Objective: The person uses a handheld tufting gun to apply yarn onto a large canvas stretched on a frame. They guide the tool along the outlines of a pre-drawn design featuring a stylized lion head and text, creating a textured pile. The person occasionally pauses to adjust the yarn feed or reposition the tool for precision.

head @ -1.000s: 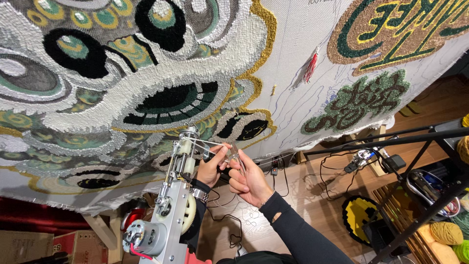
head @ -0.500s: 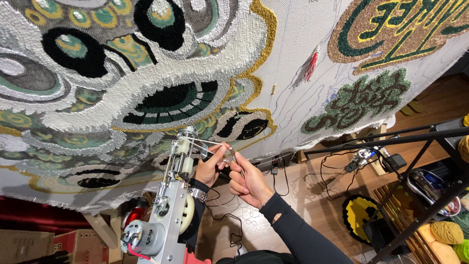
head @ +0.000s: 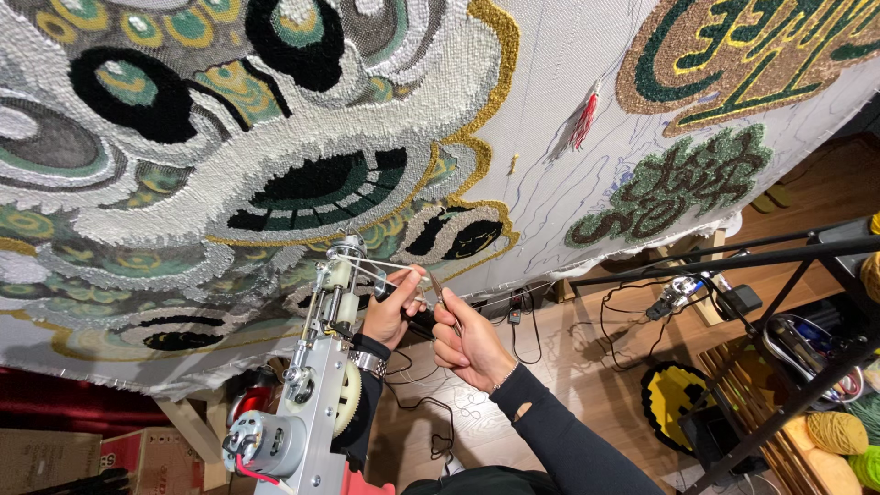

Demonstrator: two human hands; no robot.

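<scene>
While the tufting gun sat low and left of centre in the head view, its long axis ran from the grey motor at the bottom up to the needle end, tipped a bit to the right and pointing at the stretched backing cloth right by the black and green tufted pattern. Left hand was just right of the gun's upper part, wrist bent back, fingers curled in around something dark I couldn't make out, thumb and forefinger pinched up near a thin strand of yarn coming off the tip. Right hand came up from the lower right on a black sleeve, touching the left one, fingertips pinched tight on a small thin metal piece, with the other fingers loosely folded.
</scene>
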